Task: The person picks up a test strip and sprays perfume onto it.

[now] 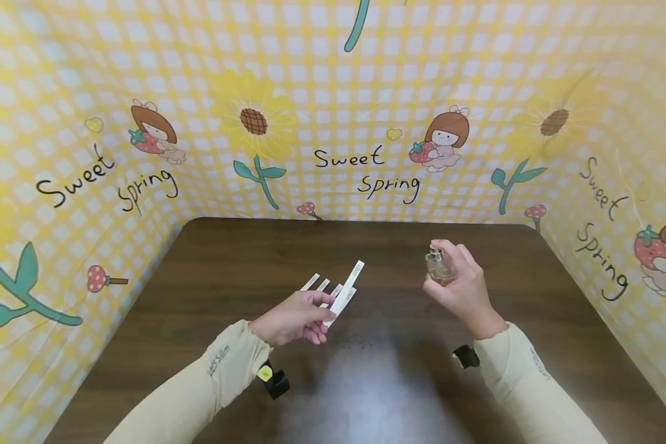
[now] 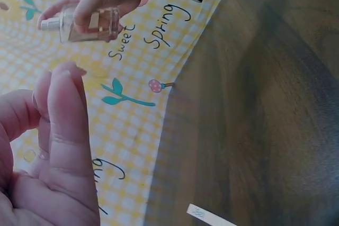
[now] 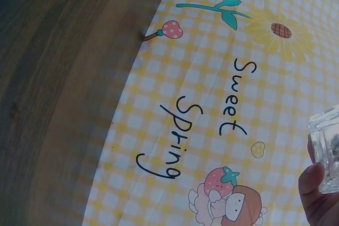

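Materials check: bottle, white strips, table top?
Bottle: probably clear glass, glossy; see-through with bright edges, though clear plastic isn't ruled out.
White strips: likely paper or card, matte; thin, flat, printed near the ends.
Table top: wood or wood-look laminate, satin; brown grain, soft light reflection.

Strips (image 1: 310, 282) lie on the table (image 1: 244, 253); bottle (image 1: 437, 268) to their right; cloth (image 1: 333, 111) behind.

A person's left hand (image 1: 298, 316) pinches a white strip (image 1: 348, 287) while the right hand (image 1: 467, 287) grips a clear bottle (image 1: 438, 266), a finger (image 1: 447, 248) on its top, above a dark table (image 1: 233, 256). More strips (image 1: 311, 281) lie beyond the left hand, and yellow checked cloth (image 1: 333, 92) lettered "Sweet Spring" walls the table on three sides.
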